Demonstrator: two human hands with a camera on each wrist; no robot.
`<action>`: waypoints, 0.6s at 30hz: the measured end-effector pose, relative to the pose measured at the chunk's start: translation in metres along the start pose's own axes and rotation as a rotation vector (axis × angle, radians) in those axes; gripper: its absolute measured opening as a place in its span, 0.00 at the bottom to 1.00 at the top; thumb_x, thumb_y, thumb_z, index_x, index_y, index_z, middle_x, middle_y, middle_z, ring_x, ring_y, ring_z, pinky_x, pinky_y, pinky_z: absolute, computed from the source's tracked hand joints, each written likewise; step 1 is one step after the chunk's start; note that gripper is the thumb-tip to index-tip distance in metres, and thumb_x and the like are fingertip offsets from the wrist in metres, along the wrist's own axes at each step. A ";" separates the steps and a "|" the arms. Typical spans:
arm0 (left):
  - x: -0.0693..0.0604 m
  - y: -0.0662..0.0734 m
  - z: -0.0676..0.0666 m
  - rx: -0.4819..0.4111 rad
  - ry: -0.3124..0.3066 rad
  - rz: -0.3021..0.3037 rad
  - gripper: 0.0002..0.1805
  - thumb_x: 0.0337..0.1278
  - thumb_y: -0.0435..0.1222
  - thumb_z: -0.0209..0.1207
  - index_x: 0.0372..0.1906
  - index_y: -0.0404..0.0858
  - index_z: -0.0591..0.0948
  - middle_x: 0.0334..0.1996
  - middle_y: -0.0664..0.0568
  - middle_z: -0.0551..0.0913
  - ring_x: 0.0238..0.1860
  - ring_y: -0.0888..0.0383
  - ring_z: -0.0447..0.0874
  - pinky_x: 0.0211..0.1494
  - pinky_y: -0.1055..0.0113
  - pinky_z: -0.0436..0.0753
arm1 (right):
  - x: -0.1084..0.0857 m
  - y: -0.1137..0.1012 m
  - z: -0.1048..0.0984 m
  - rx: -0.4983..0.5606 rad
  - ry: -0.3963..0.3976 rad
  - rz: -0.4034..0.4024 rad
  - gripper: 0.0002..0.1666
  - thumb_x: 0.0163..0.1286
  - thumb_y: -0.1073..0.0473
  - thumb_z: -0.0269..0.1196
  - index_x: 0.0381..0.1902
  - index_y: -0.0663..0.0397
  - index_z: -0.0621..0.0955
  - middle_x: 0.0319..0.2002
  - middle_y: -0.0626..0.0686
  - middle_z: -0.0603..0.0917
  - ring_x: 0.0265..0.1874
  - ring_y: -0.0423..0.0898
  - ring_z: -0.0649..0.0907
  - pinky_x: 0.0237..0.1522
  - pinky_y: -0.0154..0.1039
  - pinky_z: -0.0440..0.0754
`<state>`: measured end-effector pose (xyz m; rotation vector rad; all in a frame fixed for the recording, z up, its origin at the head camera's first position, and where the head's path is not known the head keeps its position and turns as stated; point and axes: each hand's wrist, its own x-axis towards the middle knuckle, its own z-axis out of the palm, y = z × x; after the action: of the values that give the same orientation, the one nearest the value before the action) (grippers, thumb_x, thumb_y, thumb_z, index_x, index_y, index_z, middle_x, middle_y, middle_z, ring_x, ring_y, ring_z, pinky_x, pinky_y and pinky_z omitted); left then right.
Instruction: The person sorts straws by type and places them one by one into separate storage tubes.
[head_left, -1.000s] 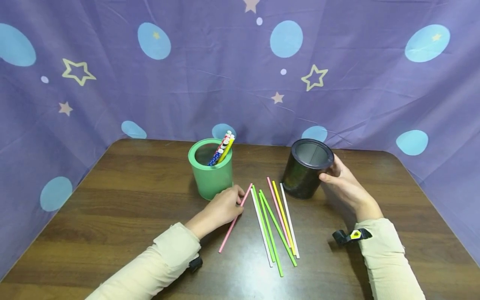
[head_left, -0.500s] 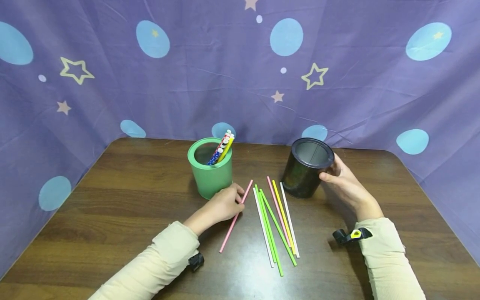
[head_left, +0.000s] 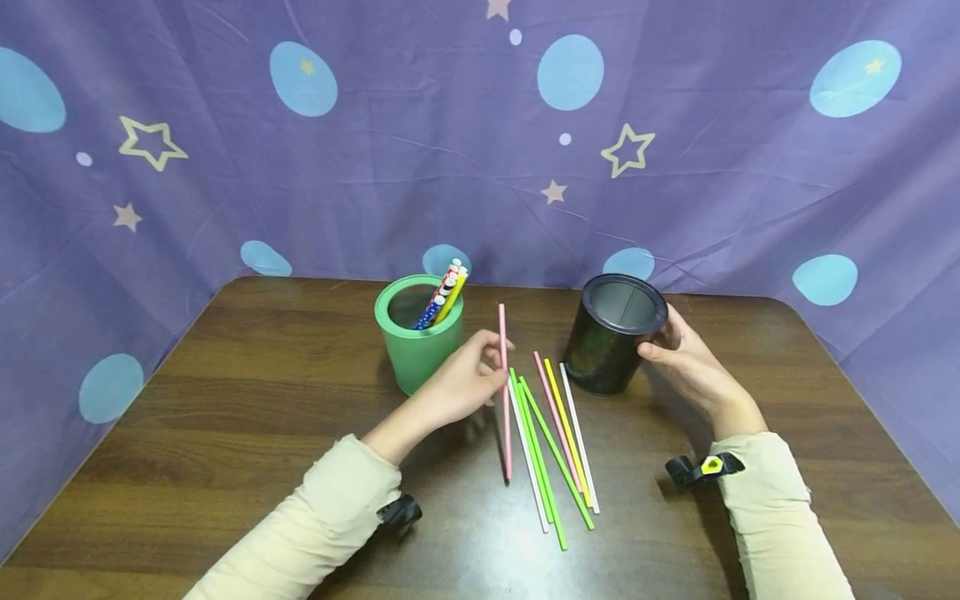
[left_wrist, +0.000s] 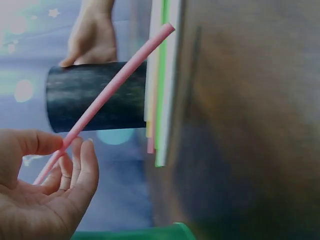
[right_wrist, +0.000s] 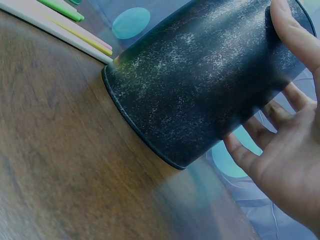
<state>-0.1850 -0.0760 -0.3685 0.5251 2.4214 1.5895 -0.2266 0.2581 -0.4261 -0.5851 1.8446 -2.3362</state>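
Observation:
My left hand (head_left: 463,385) pinches a thin pink stick (head_left: 503,333) between thumb and fingers, with the stick's far end pointing up. In the left wrist view, the pink stick (left_wrist: 117,82) slants across from the fingertips. Loose green, white, yellow and pink sticks (head_left: 558,442) lie on the table to the right of this hand. A black can (head_left: 603,358), hollow and uncovered at the top, stands on the table. My right hand (head_left: 693,371) holds its right side, thumb in front and fingers behind; the right wrist view shows the fingertips against the can wall (right_wrist: 190,80).
A green can (head_left: 420,358) stands left of the sticks, just behind my left hand, with several patterned and yellow sticks (head_left: 446,298) leaning in it. Behind the brown wooden table (head_left: 225,400) hangs a purple curtain (head_left: 420,100) with stars and blue ovals.
My left hand has lifted the pink stick off the table and moved up and right, turning the stick more upright. My right hand and the black can have stayed in place.

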 end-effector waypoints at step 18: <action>0.021 0.065 -0.004 -0.080 0.111 0.307 0.12 0.64 0.27 0.59 0.51 0.35 0.79 0.40 0.45 0.83 0.39 0.55 0.83 0.48 0.65 0.80 | -0.001 0.000 0.001 -0.006 0.010 0.007 0.38 0.67 0.71 0.63 0.72 0.49 0.63 0.59 0.55 0.70 0.54 0.42 0.73 0.57 0.32 0.73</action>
<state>-0.1938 -0.0476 -0.3073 0.8491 2.4356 1.8719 -0.2256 0.2572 -0.4259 -0.5672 1.8559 -2.3343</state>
